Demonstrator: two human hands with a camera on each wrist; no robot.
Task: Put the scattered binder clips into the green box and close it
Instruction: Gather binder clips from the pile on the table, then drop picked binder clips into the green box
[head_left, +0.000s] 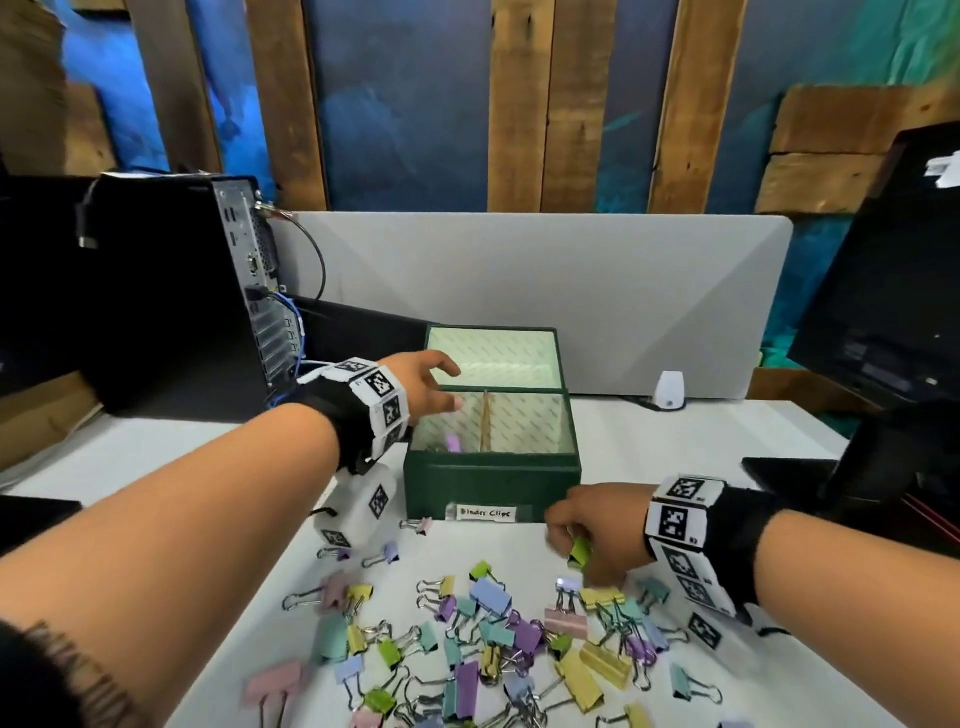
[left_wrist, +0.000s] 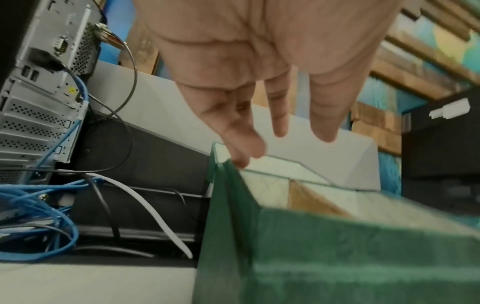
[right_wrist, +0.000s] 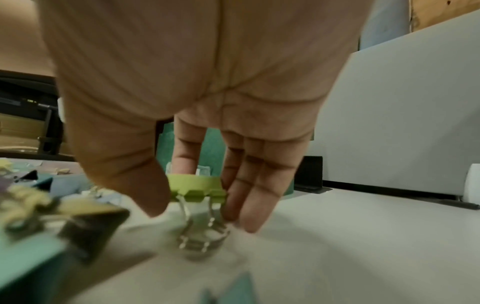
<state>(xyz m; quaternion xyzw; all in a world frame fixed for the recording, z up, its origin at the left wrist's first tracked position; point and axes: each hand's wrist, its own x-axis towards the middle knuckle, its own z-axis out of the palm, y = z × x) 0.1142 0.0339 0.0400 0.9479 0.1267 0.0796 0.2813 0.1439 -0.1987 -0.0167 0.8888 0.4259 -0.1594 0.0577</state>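
- Centre of the head view: the green box (head_left: 491, 480) sits open on the white surface (head_left: 675, 457), its lid (head_left: 493, 358) tipped back behind it, pale patterned lining showing.
- Inside, a brown divider (head_left: 487, 421) splits the box into a left and a right compartment. One purple clip (head_left: 453, 443) lies in the left compartment, low against the front wall; nothing can be made out in the right one.
- A white label (head_left: 487, 513) on the box front reads "Binder Clips".
- Left hand (head_left: 423, 387) hovers over the box's left edge, fingers (left_wrist: 279, 115) spread, nearly straight, holding nothing. In the left wrist view one fingertip looks to be at the rim, but contact is too blurred to call.
- Right hand (head_left: 597, 525) is down at lower right of centre, just in front of the box's right corner. Thumb and fingers (right_wrist: 259, 185) pinch a lime-green clip (right_wrist: 196, 188), its wire handles pointing down toward the surface.
- Across the bottom of the head view, the pile of binder clips (head_left: 493, 644) lies scattered on the surface: pink, yellow, teal, purple, blue, green, all outside the box.
- Upper left: a computer tower (head_left: 171, 291) with blue cables (left_wrist: 39, 205). Right edge: a dark monitor (head_left: 893, 280).
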